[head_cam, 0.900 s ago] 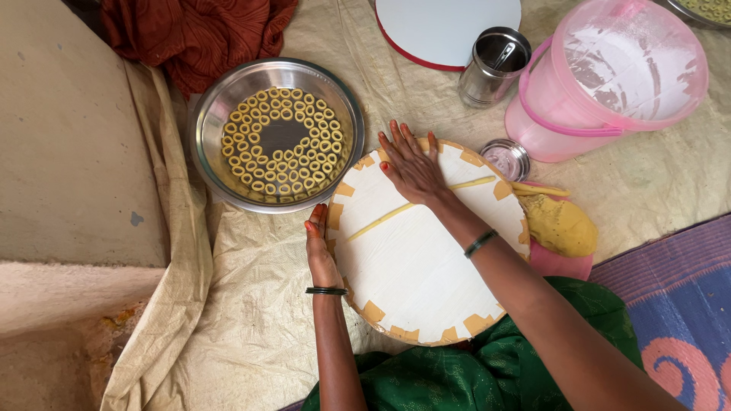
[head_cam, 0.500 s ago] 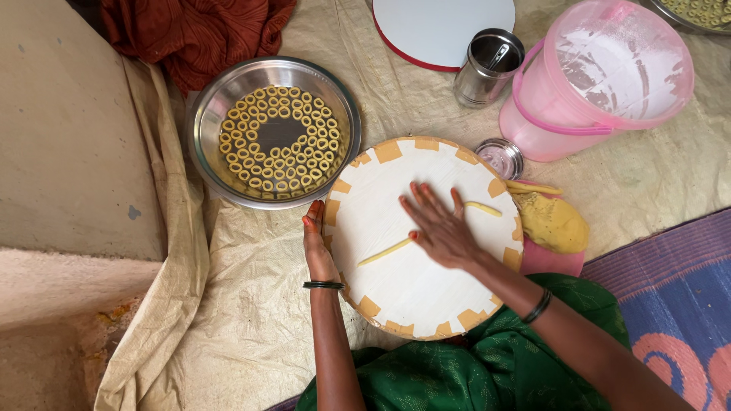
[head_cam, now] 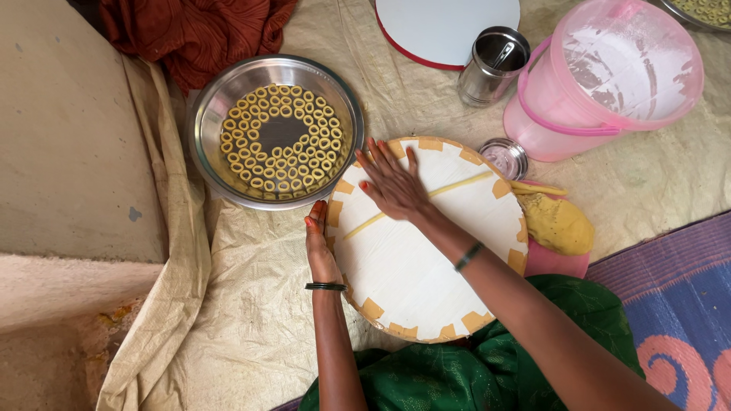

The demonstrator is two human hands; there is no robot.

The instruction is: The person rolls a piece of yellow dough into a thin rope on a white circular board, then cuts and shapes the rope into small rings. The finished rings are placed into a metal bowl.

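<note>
Right hand: right hand [head_cam: 392, 183] lies flat, fingers spread, palm pressing the dough rope [head_cam: 457, 185] on the round white board [head_cam: 411, 266], gripping nothing.
Left hand: left hand [head_cam: 320, 247] grips the board's left rim.
Dough rope: runs thin across the board's upper half.
Nearby: steel plate of dough rings [head_cam: 278, 133] off the board's upper-left edge.
Risk: uneven pressure could snap the rope or thin it unevenly; a loose grip may let the board slip.
</note>
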